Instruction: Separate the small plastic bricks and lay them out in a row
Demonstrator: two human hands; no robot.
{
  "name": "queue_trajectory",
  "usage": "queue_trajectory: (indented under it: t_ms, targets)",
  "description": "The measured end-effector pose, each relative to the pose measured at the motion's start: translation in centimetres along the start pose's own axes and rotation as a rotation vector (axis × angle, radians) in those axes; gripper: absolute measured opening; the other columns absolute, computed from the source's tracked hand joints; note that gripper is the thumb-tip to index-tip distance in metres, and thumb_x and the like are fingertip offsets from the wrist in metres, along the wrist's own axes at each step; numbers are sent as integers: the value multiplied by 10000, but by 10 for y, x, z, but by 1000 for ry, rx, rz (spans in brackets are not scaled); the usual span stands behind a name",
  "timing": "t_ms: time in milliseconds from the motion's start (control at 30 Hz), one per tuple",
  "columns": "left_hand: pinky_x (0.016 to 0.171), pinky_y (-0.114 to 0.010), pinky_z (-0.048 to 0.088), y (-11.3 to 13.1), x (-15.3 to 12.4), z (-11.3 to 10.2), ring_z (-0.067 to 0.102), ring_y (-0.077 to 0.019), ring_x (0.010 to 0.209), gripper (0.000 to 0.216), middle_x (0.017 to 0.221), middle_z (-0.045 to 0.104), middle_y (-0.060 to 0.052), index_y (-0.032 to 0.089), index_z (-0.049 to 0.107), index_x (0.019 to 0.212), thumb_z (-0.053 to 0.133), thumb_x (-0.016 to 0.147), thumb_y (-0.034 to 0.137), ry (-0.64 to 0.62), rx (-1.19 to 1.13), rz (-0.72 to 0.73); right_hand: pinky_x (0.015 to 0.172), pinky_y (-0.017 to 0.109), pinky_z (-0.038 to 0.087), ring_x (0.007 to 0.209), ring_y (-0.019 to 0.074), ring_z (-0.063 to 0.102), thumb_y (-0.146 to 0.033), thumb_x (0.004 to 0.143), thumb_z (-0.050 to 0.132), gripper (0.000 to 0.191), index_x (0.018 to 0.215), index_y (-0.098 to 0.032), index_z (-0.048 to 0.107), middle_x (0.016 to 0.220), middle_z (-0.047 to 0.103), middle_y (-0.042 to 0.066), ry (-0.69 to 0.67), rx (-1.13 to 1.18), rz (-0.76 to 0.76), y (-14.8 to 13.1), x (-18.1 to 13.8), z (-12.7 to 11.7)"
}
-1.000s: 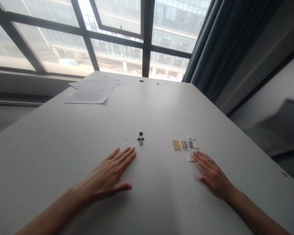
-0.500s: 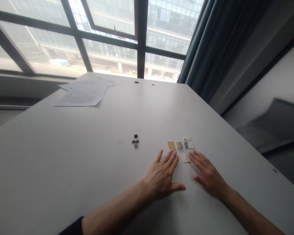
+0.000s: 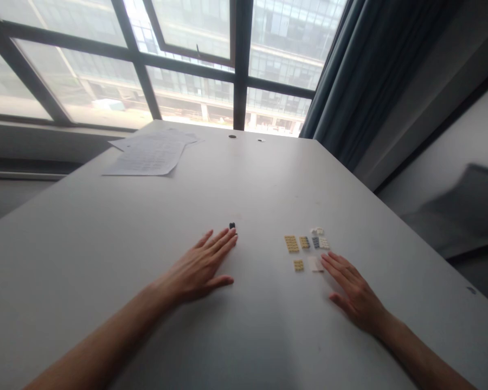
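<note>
Head view: on the white table (image 3: pixel 252 184), my left hand (image 3: pixel 200 266), fingers straight and loosely spread, has swung away leftward to the black piece (image 3: pixel 232 225). My right hand (image 3: pixel 354 290), fingers nearly together, points towards the pale square (image 3: pixel 315 264), nearer the table's right edge. A small yellow block (image 3: pixel 299 265) now lies uncovered beside it, seemingly let go.
</note>
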State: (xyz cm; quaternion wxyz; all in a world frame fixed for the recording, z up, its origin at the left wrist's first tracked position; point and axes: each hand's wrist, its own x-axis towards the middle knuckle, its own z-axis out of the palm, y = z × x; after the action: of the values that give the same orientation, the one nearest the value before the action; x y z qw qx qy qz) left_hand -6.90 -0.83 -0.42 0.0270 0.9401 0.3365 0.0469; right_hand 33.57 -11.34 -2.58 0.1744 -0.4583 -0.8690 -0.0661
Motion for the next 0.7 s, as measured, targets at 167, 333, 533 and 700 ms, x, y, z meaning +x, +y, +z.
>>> queue_trajectory:
  t_ms: [167,333,533,700]
  targets:
    - [1174,-418,50,-19,0,-1,134,-233,1438,804,1554,138,-72,218,58,1498,303,882,673,-73,-19,51,1088,488,353,1367,280,338,-522,950,335,640,1471,-157,272,1443,428,120,6,7,9,-1,1,-1]
    - [1173,-408,62,-9,16,3,147,-224,1436,804,1555,133,-79,206,54,1498,289,886,671,-77,-33,53,1088,479,356,1366,276,338,-529,948,331,639,1463,-152,292,1431,445,119,18,17,8,-1,1,-1]
    - [1171,-412,52,13,75,13,118,-226,1442,826,1554,132,-101,157,128,1492,226,877,700,-71,-81,79,1092,482,352,1369,274,334,-529,950,325,638,1460,-146,297,1434,441,123,7,29,13,-1,1,1]
    - [1167,-426,64,46,134,16,144,-232,1438,865,1545,170,-119,126,197,1476,171,859,733,-64,-164,102,1085,478,364,1360,274,350,-528,950,328,631,1454,-149,312,1420,457,128,11,23,24,-2,2,-2]
